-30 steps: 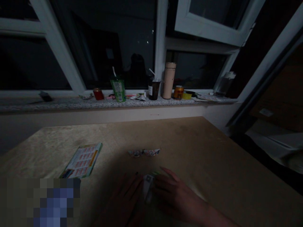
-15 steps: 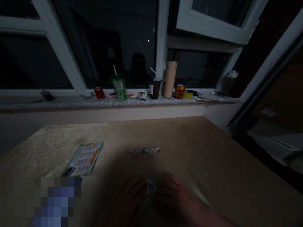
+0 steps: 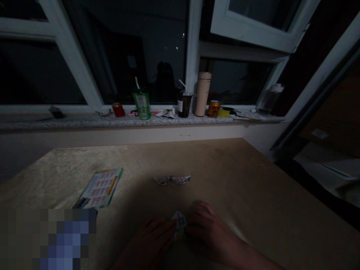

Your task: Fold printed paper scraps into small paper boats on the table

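A small folded piece of printed paper [image 3: 180, 222] is between my two hands, low in the middle of the head view. My left hand [image 3: 154, 233] has its fingers closed on the paper's left side. From the right, my right hand [image 3: 206, 229] grips the other side with curled fingers. Both hands are in shadow close to the table, so the thumbs are hard to make out. Beyond them, two folded printed paper pieces [image 3: 181, 180] lie end to end on the table.
A printed card or booklet [image 3: 99, 187] lies on the table [image 3: 225, 168] to the left. On the windowsill [image 3: 165, 120] stand a green cup [image 3: 142, 105], a dark cup with a straw [image 3: 184, 105], a beige flask [image 3: 202, 95] and a golden can [image 3: 214, 108]. A blurred-out patch covers the lower left corner.
My left hand has shifted slightly down, with its fingers lying closer together. More of the folded paper's upper end shows between my hands. The right hand has barely moved.
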The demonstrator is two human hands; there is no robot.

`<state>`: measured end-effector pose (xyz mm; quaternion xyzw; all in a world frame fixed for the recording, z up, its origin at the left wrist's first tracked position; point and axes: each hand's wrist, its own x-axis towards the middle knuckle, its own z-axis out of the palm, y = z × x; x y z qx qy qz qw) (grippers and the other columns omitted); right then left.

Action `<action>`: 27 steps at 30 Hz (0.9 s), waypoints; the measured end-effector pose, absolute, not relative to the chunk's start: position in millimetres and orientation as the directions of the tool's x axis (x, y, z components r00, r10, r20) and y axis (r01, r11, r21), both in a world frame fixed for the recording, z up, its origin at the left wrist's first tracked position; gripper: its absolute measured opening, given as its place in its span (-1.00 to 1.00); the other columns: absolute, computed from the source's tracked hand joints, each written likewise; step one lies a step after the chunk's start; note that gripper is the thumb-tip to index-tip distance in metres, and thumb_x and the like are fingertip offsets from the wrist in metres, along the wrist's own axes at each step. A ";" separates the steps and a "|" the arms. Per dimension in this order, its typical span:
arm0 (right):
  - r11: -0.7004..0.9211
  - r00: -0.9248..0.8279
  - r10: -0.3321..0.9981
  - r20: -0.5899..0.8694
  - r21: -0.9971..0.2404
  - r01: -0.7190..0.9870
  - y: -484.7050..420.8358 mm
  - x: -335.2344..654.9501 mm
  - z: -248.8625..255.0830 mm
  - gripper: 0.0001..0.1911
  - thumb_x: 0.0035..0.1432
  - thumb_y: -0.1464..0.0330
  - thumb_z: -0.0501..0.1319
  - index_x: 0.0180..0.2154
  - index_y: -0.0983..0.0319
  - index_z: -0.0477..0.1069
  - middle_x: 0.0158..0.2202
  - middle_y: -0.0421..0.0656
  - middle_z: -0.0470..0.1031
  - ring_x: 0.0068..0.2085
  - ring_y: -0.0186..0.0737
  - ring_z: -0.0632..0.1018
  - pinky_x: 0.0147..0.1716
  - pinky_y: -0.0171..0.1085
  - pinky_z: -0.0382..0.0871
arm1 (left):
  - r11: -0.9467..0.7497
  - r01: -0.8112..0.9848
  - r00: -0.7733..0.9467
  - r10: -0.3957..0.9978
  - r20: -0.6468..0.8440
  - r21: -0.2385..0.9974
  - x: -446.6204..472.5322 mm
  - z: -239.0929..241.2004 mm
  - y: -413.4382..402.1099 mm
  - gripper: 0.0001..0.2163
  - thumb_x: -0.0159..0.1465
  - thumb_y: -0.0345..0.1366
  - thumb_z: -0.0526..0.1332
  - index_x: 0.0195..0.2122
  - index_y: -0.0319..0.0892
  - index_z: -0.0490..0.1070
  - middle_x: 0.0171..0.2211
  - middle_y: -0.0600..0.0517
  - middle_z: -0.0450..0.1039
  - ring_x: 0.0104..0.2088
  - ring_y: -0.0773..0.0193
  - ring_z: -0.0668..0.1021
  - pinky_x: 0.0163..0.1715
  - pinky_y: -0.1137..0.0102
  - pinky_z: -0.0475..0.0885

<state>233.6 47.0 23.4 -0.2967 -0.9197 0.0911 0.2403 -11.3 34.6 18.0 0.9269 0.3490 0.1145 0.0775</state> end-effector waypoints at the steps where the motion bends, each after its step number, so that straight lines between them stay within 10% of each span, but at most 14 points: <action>1: 0.805 -0.707 0.592 0.386 -0.312 0.504 47.1 233.3 22.8 -0.85 0.24 0.32 0.14 -0.35 0.20 0.43 -0.36 -0.18 0.44 -0.17 -0.20 0.40 0.02 -0.13 0.17 | -0.739 0.632 0.723 0.671 0.165 0.235 -11.3 18.2 34.5 -0.62 0.33 -0.47 0.06 0.13 0.01 0.30 0.08 0.11 0.41 0.00 0.24 0.47 0.01 0.33 0.37; 27: 0.786 -0.720 0.614 0.323 -0.337 0.519 49.9 232.2 23.9 -0.87 0.25 0.35 0.15 -0.24 0.15 0.47 -0.30 -0.21 0.48 -0.15 -0.23 0.42 0.09 -0.11 0.09 | -0.670 0.648 0.656 0.732 0.182 0.362 -11.5 21.3 35.3 -0.69 0.34 -0.38 0.09 0.09 0.00 0.33 0.01 0.10 0.46 -0.03 0.24 0.51 0.01 0.33 0.39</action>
